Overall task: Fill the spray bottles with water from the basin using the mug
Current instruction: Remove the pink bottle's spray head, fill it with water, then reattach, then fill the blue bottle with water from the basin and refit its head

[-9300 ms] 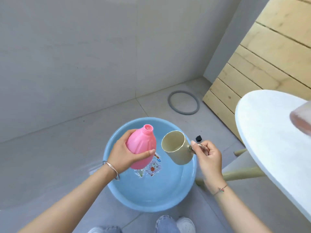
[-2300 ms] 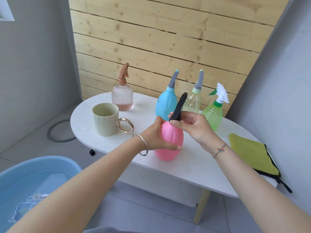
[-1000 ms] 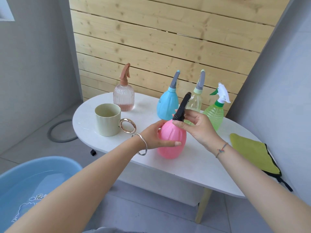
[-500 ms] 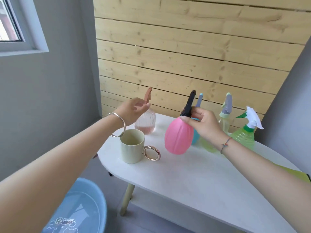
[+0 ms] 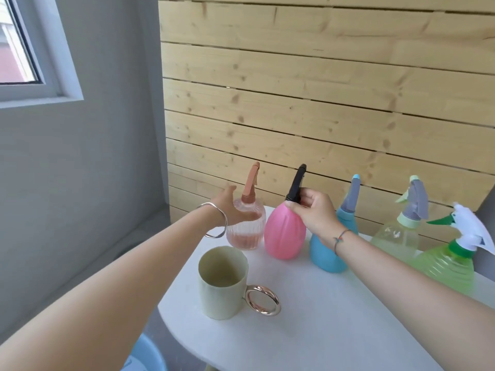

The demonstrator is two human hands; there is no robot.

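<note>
On the white table stands a row of spray bottles. My right hand grips the neck of the pink bottle, which has a black sprayer and rests on the table. My left hand wraps open around the shoulder of the clear ribbed bottle with a brown sprayer, thumb in front and fingers behind. A blue bottle and two green bottles stand to the right. The cream mug with a gold ring handle sits empty near the front.
The blue basin's rim shows on the floor at the bottom left, below the table edge. A wooden plank wall rises behind the table. A grey wall with a window is on the left.
My right hand has set the pink bottle down beside the clear ribbed bottle. My left hand has moved forward from above the mug onto the clear bottle. The view has come closer to the table.
</note>
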